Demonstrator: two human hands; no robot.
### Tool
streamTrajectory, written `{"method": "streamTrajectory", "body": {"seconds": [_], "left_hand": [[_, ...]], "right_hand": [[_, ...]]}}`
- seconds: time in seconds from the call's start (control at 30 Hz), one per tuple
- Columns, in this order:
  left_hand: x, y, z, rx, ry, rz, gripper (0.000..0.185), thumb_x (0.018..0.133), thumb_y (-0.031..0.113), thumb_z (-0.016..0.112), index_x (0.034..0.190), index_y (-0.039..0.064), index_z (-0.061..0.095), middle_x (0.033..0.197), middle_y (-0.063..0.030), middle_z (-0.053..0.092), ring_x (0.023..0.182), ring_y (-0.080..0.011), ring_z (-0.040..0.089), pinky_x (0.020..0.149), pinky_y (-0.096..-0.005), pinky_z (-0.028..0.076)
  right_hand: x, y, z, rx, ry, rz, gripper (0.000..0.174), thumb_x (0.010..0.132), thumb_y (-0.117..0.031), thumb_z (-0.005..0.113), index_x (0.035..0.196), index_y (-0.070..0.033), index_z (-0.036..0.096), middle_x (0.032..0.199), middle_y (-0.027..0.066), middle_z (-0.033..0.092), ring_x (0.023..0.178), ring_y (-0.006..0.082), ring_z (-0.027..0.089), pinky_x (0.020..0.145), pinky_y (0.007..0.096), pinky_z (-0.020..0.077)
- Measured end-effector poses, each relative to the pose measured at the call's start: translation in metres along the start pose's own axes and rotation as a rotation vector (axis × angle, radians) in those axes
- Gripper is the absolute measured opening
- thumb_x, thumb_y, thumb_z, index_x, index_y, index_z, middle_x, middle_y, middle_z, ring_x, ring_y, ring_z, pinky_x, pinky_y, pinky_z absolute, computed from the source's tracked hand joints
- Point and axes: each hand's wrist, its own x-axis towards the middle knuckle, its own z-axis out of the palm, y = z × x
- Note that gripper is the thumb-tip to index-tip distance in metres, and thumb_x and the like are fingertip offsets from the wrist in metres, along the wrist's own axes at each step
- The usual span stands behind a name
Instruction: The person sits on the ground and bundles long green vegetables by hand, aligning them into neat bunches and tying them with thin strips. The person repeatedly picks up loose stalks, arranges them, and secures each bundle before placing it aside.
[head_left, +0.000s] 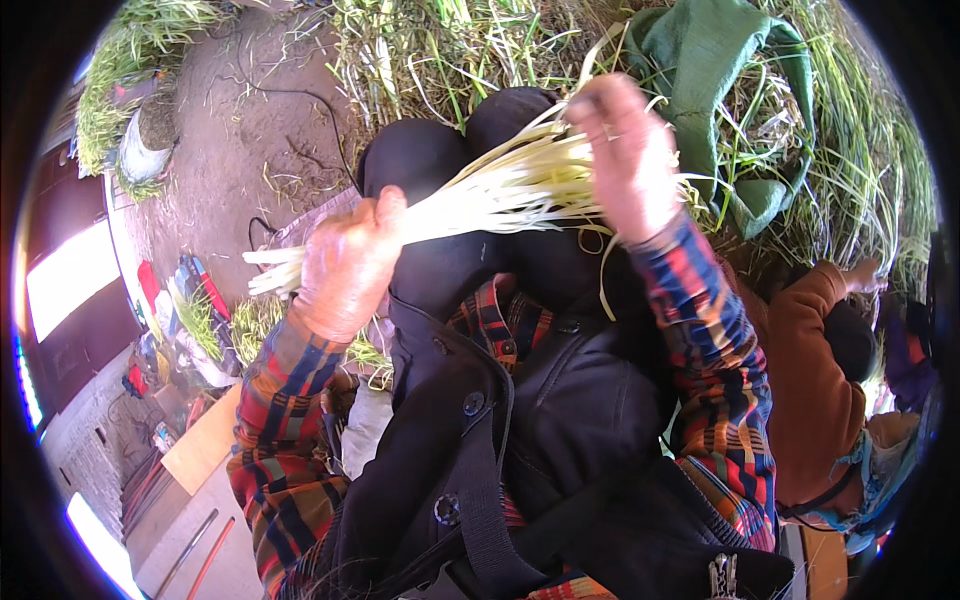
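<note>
A bundle of pale, yellow-white leafy stalks (487, 199) lies across above my knees. My left hand (349, 262) is closed around its white stem end, and the cut-looking ends poke out to the left of the fist. At the leafy end on the right is my right hand (626, 154), slightly blurred, its fingers bent at the upper leaves; whether they pinch any leaf is unclear. A few loose yellow leaves hang below the right wrist.
Heaps of long green stalks (847, 150) lie ahead and to the right, with a green cloth sack (697, 82) on them. A black cable (307, 94) crosses the dirt floor (217, 142). At right, a co-worker in a brown sleeve (806, 375) reaches into the stalks. A white container (142, 150) stands far left.
</note>
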Motion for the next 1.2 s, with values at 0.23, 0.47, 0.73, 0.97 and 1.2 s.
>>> {"method": "streamTrajectory", "body": {"seconds": [0.23,0.47,0.73,0.97,1.2], "left_hand": [[-0.04,-0.031,0.003,-0.515,-0.36,-0.181,0.028,0.075,0.014,0.074,0.089,0.003,0.052,0.074,-0.0175,0.063,0.068,-0.0407,0.062,0.057,-0.0444,0.049],[-0.05,-0.029,0.007,-0.965,-0.578,-0.412,0.035,0.069,0.013,0.079,0.092,-0.001,0.057,0.075,-0.0172,0.059,0.067,-0.0228,0.057,0.065,-0.0353,0.046],[-0.044,-0.013,-0.012,-0.684,-0.416,-0.267,0.033,0.07,0.016,0.077,0.088,0.0,0.054,0.076,-0.0193,0.058,0.073,-0.0427,0.058,0.061,-0.0443,0.046],[-0.045,-0.004,-0.017,-0.495,-0.353,-0.17,0.033,0.07,0.018,0.077,0.089,0.004,0.055,0.078,-0.0182,0.057,0.069,-0.0417,0.059,0.061,-0.0474,0.048],[-0.055,-0.009,-0.004,-0.586,-0.442,-0.333,0.034,0.07,0.021,0.078,0.083,0.002,0.053,0.075,-0.0219,0.059,0.073,-0.0432,0.06,0.062,-0.0468,0.048]], "right_hand": [[-0.019,0.071,-0.15,-0.146,0.462,0.336,0.016,0.089,-0.015,0.066,0.095,0.0,0.064,0.078,0.0021,0.064,0.069,0.0081,0.059,0.063,0.0218,0.0452],[-0.046,0.065,-0.151,-0.522,0.358,0.253,0.024,0.088,-0.012,0.065,0.112,-0.007,0.06,0.117,0.0089,0.051,0.085,0.0157,0.061,0.076,0.0289,0.0508],[-0.021,-0.021,-0.064,-0.534,0.062,-0.211,0.012,0.076,-0.005,0.071,0.083,-0.005,0.062,0.08,0.0074,0.062,0.08,0.0262,0.06,0.074,0.0355,0.0472],[-0.026,-0.058,0.028,-0.4,-0.307,-0.475,0.034,0.068,-0.018,0.075,0.1,-0.012,0.063,0.096,0.0048,0.06,0.1,0.0249,0.056,0.083,0.0395,0.0433],[-0.013,-0.022,0.042,-0.725,-0.113,-0.6,0.012,0.067,-0.017,0.061,0.079,-0.017,0.058,0.071,-0.0001,0.053,0.079,0.0191,0.056,0.08,0.0398,0.0395]]}}
